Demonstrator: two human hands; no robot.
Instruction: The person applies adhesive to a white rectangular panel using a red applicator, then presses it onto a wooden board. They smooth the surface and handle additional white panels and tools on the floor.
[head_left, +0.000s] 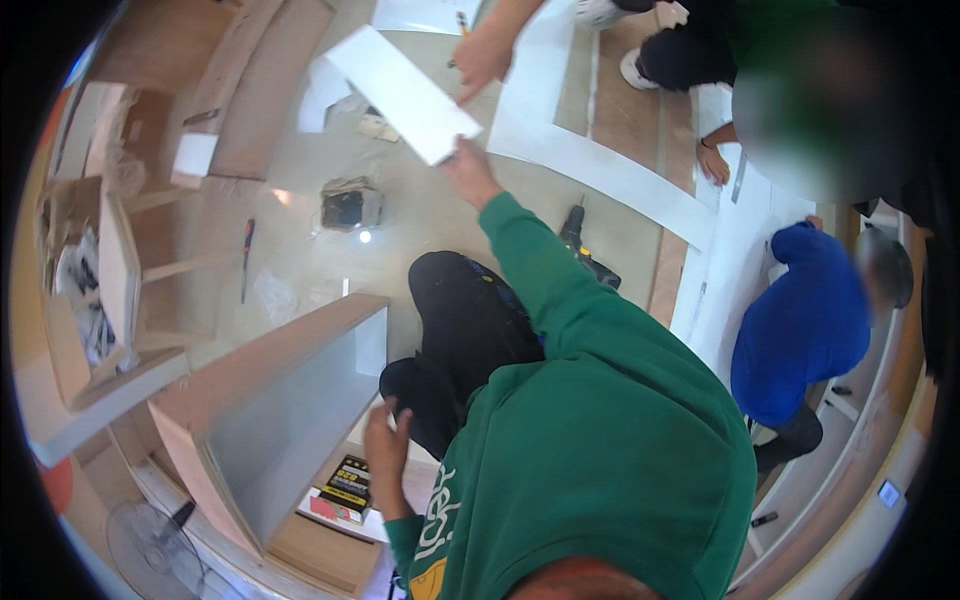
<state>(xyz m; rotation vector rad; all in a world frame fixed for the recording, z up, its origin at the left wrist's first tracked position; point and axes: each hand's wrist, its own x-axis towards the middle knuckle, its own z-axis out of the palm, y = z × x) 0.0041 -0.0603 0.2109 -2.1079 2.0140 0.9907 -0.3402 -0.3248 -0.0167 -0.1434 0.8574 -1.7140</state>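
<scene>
My right hand (470, 172) is stretched forward and grips the near end of a flat white board (400, 92). The board slants away to the far left above the floor. A co-worker's hand (486, 62) reaches in from the far side, one finger pointing at the board's right edge; whether it touches is unclear. My left hand (388, 450) is low on the left, beside my knee, fingers apart and holding nothing. Next to it lie a black and yellow box (347, 486) and an open wooden carcass (290, 410) with a pale inside.
A cordless drill (585, 245) lies right of my arm, a red-handled screwdriver (246, 262) on the left floor. An open cardboard box (350, 203) stands ahead. White panels (600, 165) stretch along the right, where a person in blue (805, 320) bends. A fan (155, 545) stands lower left.
</scene>
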